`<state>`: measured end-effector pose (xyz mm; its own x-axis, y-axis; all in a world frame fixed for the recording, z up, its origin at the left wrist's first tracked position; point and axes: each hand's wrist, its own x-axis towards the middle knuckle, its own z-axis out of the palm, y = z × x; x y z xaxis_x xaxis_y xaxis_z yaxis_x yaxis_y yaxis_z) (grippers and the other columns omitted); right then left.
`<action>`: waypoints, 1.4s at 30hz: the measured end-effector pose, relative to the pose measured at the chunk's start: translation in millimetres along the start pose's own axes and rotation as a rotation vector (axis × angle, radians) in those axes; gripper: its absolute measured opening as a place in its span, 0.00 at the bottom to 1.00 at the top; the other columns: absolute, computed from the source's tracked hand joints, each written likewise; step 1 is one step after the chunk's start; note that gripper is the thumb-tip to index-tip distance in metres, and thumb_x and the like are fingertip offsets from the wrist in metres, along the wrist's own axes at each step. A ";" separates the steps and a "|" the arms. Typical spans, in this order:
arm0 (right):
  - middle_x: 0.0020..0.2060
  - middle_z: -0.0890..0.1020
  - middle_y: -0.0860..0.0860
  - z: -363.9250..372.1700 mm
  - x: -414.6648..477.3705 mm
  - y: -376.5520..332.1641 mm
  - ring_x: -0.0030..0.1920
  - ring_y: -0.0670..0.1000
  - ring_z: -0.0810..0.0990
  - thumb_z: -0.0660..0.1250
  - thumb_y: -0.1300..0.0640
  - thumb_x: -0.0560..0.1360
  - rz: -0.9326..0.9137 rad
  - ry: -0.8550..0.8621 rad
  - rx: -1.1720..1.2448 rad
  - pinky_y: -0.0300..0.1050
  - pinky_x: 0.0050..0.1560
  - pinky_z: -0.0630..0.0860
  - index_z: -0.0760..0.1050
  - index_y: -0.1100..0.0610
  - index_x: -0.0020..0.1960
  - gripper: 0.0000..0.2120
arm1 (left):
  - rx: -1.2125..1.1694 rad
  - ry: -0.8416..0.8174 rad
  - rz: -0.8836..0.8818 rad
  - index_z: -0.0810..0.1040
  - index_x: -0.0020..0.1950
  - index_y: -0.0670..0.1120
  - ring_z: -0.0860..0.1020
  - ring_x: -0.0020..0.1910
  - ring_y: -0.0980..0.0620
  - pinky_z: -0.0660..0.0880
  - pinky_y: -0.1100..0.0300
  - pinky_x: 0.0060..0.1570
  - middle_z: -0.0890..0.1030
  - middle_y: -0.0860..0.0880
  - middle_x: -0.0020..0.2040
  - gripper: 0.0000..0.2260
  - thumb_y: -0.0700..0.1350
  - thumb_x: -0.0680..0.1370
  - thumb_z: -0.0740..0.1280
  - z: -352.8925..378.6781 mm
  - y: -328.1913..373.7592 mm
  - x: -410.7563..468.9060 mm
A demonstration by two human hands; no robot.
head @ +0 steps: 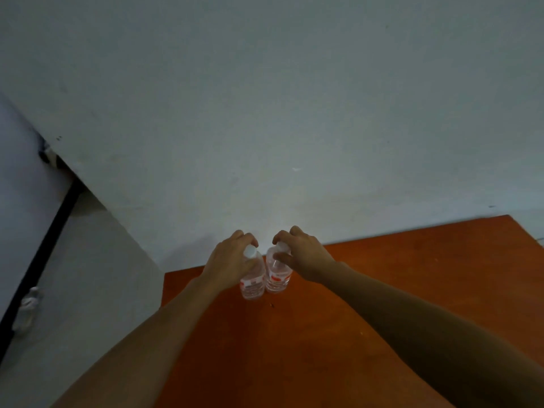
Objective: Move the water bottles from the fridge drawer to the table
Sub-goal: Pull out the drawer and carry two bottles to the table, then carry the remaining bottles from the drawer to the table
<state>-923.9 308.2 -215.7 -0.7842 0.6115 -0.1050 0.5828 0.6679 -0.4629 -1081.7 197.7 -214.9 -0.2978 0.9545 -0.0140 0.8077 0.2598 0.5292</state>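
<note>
Fingers of the left hand curl around the neck and shoulder of a clear plastic water bottle with a white screw cap and a red-and-white label, the fingertips bent over just behind the cap, which stays uncovered. Fingers of the right hand close in the same manner on a second clear plastic water bottle with a red-and-white label; the thumb presses on its near shoulder and the other fingers arch over its white cap, partly hiding it. Both bottles stand upright, side by side and touching or nearly so, on the far left corner of an orange-brown wooden table. Whether their bases bear fully on the tabletop cannot be told. Both bare forearms reach forward from the lower edge of the view and converge on the bottles. Behind the table rises a plain pale grey-white wall, brightest directly behind the hands. At far left, a black strip runs diagonally beside a pale surface; a small blurred whitish object lies next to it, too indistinct to identify. A tiny dark speck marks the tabletop just in front of the bottles.
</note>
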 end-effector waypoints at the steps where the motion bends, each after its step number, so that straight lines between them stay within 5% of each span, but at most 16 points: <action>1: 0.57 0.73 0.53 0.9 1.0 -0.2 0.51 0.54 0.77 0.65 0.49 0.78 0.014 0.007 0.008 0.47 0.52 0.77 0.69 0.51 0.65 0.17 | -0.021 0.001 0.006 0.76 0.54 0.47 0.76 0.44 0.50 0.69 0.63 0.40 0.72 0.53 0.47 0.12 0.45 0.73 0.71 0.9 -1.9 0.6; 11: 0.63 0.74 0.54 6.8 -24.2 -7.8 0.57 0.54 0.77 0.67 0.54 0.76 0.111 0.014 0.057 0.49 0.58 0.76 0.62 0.51 0.73 0.27 | 0.059 0.057 -0.038 0.73 0.61 0.48 0.76 0.51 0.51 0.77 0.54 0.50 0.74 0.51 0.56 0.20 0.51 0.72 0.72 -9.1 -1.3 -25.7; 17: 0.65 0.74 0.54 -23.0 -103.6 18.1 0.60 0.54 0.76 0.65 0.49 0.77 0.204 0.024 0.000 0.49 0.59 0.75 0.66 0.52 0.71 0.24 | 0.171 0.172 0.029 0.75 0.58 0.48 0.77 0.49 0.50 0.77 0.56 0.47 0.77 0.49 0.55 0.12 0.49 0.76 0.68 -20.6 54.3 -50.2; 23: 0.62 0.76 0.54 -64.9 -251.3 71.9 0.59 0.57 0.76 0.64 0.48 0.78 0.335 0.105 -0.082 0.51 0.57 0.73 0.71 0.54 0.67 0.20 | 0.157 0.130 0.255 0.79 0.51 0.46 0.74 0.40 0.54 0.66 0.64 0.37 0.80 0.49 0.47 0.07 0.47 0.76 0.67 22.9 176.6 -90.5; 28: 0.60 0.77 0.52 -86.8 -421.3 120.9 0.56 0.54 0.77 0.64 0.48 0.79 0.524 0.198 -0.104 0.49 0.53 0.77 0.72 0.53 0.67 0.18 | 0.177 -0.016 0.476 0.78 0.49 0.48 0.78 0.43 0.49 0.78 0.53 0.42 0.80 0.49 0.45 0.06 0.48 0.76 0.67 98.0 304.4 -142.5; 35: 0.54 0.80 0.49 -109.5 -651.6 183.6 0.49 0.48 0.77 0.65 0.47 0.77 0.907 0.348 -0.051 0.43 0.49 0.77 0.75 0.50 0.59 0.13 | 0.183 -0.245 0.814 0.77 0.49 0.49 0.77 0.41 0.52 0.76 0.57 0.40 0.78 0.52 0.43 0.06 0.50 0.76 0.66 222.4 487.7 -226.7; 38: 0.56 0.80 0.49 -118.1 -733.0 206.5 0.51 0.49 0.77 0.65 0.49 0.78 1.036 0.423 -0.053 0.40 0.47 0.70 0.75 0.52 0.63 0.15 | 0.156 -0.329 0.939 0.76 0.48 0.50 0.77 0.39 0.56 0.78 0.58 0.40 0.77 0.53 0.41 0.04 0.49 0.76 0.66 267.8 565.0 -254.4; 42: 0.57 0.80 0.49 -118.4 -826.2 255.2 0.54 0.52 0.79 0.65 0.46 0.77 1.193 0.481 -0.001 0.44 0.49 0.73 0.75 0.50 0.64 0.17 | 0.138 -0.408 1.069 0.76 0.51 0.50 0.77 0.38 0.56 0.80 0.56 0.42 0.79 0.53 0.41 0.06 0.50 0.76 0.67 334.8 662.3 -276.3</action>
<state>-102.0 23.7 -142.9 0.3754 0.9184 -0.1250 0.8675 -0.3957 -0.3015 -294.2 155.0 -144.6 0.7390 0.6663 0.0990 0.6044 -0.7208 0.3393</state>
